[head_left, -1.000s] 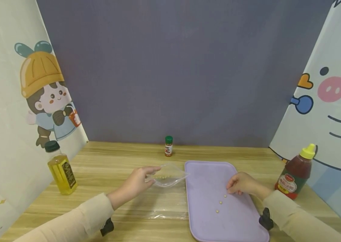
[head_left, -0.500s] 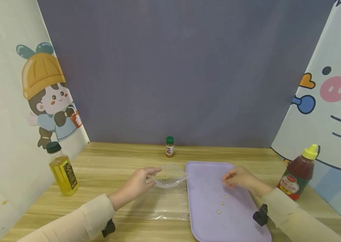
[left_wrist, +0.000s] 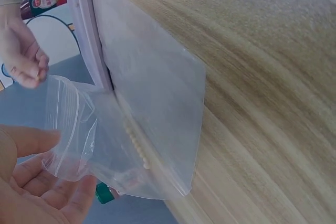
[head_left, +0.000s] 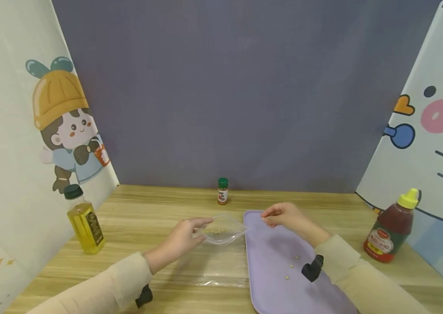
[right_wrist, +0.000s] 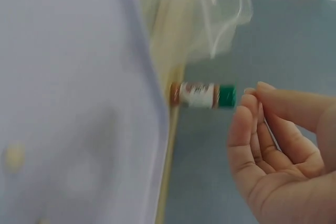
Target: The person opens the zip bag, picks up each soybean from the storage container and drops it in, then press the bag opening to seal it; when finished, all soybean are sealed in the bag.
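My left hand (head_left: 180,239) grips the edge of a clear zip bag (left_wrist: 152,77) between thumb and fingers. The bag's mouth gapes toward the tray, and a row of soybeans (left_wrist: 137,148) lies inside. Above the far left part of a lilac tray (head_left: 264,283), my right hand (head_left: 289,219) pinches a soybean, mostly hidden by its fingertips. Those fingertips are close to the bag's mouth, a short gap apart. Several pale soybeans (head_left: 291,266) rest on the tray beneath the right wrist.
A small green-capped spice jar (head_left: 223,192) stands at the back of the wooden table (head_left: 155,205). To the left is an oil bottle (head_left: 85,222), and to the right a red sauce bottle (head_left: 390,229) with a yellow cap. A dark cloth (head_left: 225,96) hangs behind.
My right hand has lifted from the tray beside the soybeans and moved left and away from me, toward the bag's mouth. The left hand keeps holding the bag in place.
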Available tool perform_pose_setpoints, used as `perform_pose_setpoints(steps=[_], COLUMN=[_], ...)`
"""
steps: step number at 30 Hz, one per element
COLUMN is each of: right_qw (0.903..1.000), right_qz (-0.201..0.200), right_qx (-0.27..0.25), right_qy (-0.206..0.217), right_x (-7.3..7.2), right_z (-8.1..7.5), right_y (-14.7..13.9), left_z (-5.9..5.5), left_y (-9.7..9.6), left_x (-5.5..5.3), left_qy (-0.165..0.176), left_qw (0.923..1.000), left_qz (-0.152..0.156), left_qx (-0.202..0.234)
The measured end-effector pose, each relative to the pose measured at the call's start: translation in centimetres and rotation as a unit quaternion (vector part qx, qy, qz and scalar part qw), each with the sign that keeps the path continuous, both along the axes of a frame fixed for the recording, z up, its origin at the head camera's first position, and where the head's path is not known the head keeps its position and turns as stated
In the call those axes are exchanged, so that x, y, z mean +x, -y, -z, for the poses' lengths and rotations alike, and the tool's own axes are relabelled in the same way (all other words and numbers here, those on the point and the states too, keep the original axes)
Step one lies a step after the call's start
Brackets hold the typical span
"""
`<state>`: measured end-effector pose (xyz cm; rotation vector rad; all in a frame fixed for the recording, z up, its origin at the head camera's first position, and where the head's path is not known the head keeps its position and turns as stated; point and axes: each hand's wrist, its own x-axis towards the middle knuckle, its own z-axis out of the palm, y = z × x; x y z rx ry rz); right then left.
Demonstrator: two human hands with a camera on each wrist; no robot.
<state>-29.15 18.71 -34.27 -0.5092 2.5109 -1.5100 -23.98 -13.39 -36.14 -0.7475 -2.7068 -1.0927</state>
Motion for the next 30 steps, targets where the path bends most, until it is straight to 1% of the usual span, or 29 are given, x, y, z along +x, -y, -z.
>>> perform_pose_setpoints(steps=[2,7,12,16,19,22,30], right_qw=[0.9998,0.9992,0.9992,0.9993,0.9993,0.9994,0.9997], right_qz=[-0.01,-0.012,-0.012,-0.014,-0.012,-0.005,0.008], right_qx=[-0.017,-0.037,-0.037,-0.029,-0.025,-0.024,-0.02], right_qy=[0.002,0.004,-0.012,-0.021,-0.023,-0.024,-0.012], right_x=[0.0,0.1,0.0,-0.1,0.0,0.1,0.1], right_z=[-0.3,-0.8,-0.6,-0.3,-0.3,-0.4,-0.4], right_y=[1.2,4.4,7.0,8.2,8.2,7.6,3.8], left_z=[0.1,0.0,-0.1,0.0,0.0,0.0,-0.1], left_y=[0.0,-0.1,-0.2,-0.3,-0.3,-0.4,-0.4], left_x=[0.0,0.1,0.1,0.0,0.0,0.1,0.1], left_qy=[-0.004,-0.013,-0.02,-0.023,-0.02,-0.02,-0.028], left_qw=[1.0,0.9999,0.9998,0.9997,0.9997,0.9997,0.9995], left_qz=[-0.002,-0.002,0.006,0.007,0.001,-0.004,-0.012], left_qx=[-0.001,-0.002,-0.003,-0.01,-0.014,-0.01,-0.012])
